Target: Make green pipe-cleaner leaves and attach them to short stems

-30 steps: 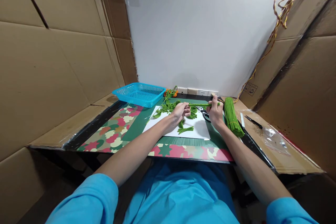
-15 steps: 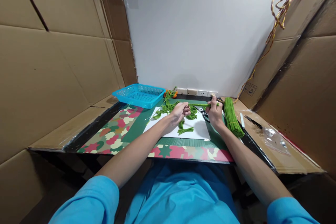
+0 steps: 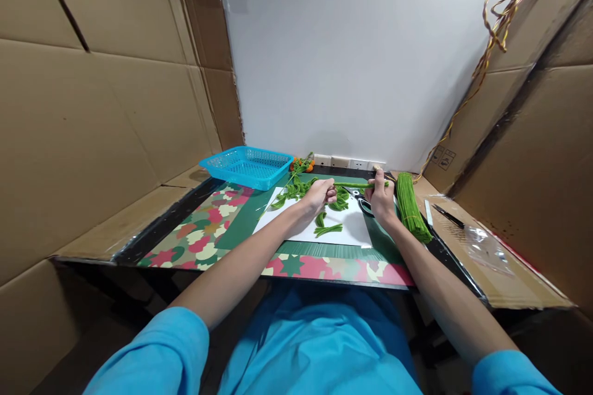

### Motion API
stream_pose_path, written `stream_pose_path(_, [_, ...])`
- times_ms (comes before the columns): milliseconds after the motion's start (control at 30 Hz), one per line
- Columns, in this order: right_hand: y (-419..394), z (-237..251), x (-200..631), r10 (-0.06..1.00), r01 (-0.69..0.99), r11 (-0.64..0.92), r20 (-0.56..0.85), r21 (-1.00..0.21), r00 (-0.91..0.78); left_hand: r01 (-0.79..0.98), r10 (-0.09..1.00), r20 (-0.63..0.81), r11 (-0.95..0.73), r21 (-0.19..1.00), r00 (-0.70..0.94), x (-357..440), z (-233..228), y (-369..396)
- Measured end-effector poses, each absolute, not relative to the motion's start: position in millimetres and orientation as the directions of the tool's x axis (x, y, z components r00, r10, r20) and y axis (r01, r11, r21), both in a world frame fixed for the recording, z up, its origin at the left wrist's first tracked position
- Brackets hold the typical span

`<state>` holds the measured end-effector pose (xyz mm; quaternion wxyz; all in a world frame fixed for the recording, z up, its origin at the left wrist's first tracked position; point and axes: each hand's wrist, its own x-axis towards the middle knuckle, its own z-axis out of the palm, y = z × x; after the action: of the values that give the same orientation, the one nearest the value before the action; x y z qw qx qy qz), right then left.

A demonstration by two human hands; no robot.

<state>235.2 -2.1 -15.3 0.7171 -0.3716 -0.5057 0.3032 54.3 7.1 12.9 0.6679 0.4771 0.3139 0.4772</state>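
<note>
A green pipe cleaner stem is stretched level between my two hands, above a white sheet of paper. My left hand is closed around its left end. Closed on the right end is my right hand, thumb pointing up. Whether it is one strand or several twisted together I cannot tell. Below my hands, short green pipe cleaner pieces lie on the paper, with curled green pieces behind. Scissors with black handles rest beside my right hand. Just right of it lies a thick bundle of green pipe cleaners.
A blue plastic basket stands at the back left, near an orange and green pipe cleaner flower. On cardboard at the right are a white strip, black tweezers and a clear plastic bag. Cardboard walls flank the table.
Both hands keep their hold on the green stem and have hardly moved. The whole view has shifted very slightly.
</note>
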Motion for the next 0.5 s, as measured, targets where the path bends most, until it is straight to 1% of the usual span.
stream_pose_path(100, [-2,-16,239,0.827,-0.059,0.543,0.521,-0.838,0.209,-0.281,0.933,0.031,0.076,0.957,0.358,52,8,10])
stream_pose_path(167, [-4,-15,239,0.826,-0.037,0.551,0.539,-0.833,0.166,-0.233,0.928,0.055,0.035,0.972,0.369,51,6,10])
stream_pose_path(267, [-8,-13,237,0.828,-0.004,0.552,0.548,-0.834,0.115,-0.105,0.889,0.172,-0.140,0.985,0.424,51,5,9])
stream_pose_path(333, [-10,-12,236,0.835,-0.001,0.545,0.542,-0.839,0.097,-0.048,0.841,0.257,-0.267,0.962,0.477,51,5,8])
stream_pose_path(400, [-11,-11,235,0.839,0.000,0.539,0.537,-0.842,0.087,-0.041,0.803,0.313,-0.341,0.939,0.507,51,5,6])
stream_pose_path(500, [-12,-10,234,0.845,0.012,0.533,0.533,-0.846,0.046,-0.016,0.779,0.360,-0.411,0.911,0.514,49,5,3])
